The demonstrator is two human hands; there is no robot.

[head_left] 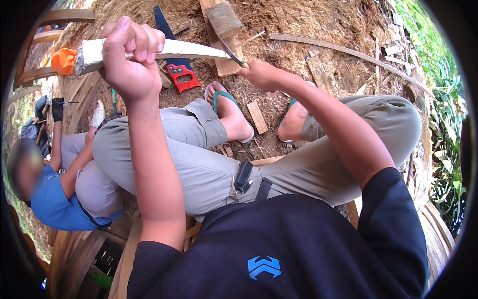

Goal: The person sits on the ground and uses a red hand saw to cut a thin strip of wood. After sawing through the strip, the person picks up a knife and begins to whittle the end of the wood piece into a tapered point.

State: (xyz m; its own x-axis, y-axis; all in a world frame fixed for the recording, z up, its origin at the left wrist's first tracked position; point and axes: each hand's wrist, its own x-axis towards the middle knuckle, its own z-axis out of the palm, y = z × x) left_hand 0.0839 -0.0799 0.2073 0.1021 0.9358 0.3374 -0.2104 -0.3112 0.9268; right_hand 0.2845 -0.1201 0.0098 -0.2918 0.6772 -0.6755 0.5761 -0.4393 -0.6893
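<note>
My left hand (pixel 132 55), raised at the upper left, is closed round a long white tapered piece (pixel 191 49); its material I cannot make out. An orange wrapping (pixel 64 62) covers or adjoins its thick left end. The narrow end points right, toward my right hand (pixel 260 75). That hand is closed round the small handle of a knife with a thin, curved dark blade (pixel 228 50). The blade slants up and left by the white piece's tip; whether they touch I cannot tell. A wooden block (pixel 224 20) lies on a board (pixel 230 68) beyond the blade.
A handsaw (pixel 182 75) with a red handle lies on the shavings-covered ground (pixel 323 20) ahead of my feet. A long curved wood strip (pixel 343 54) stretches right. Another person in blue (pixel 69 199) sits close at my left. Wood offcuts (pixel 257 117) lie between my sandals.
</note>
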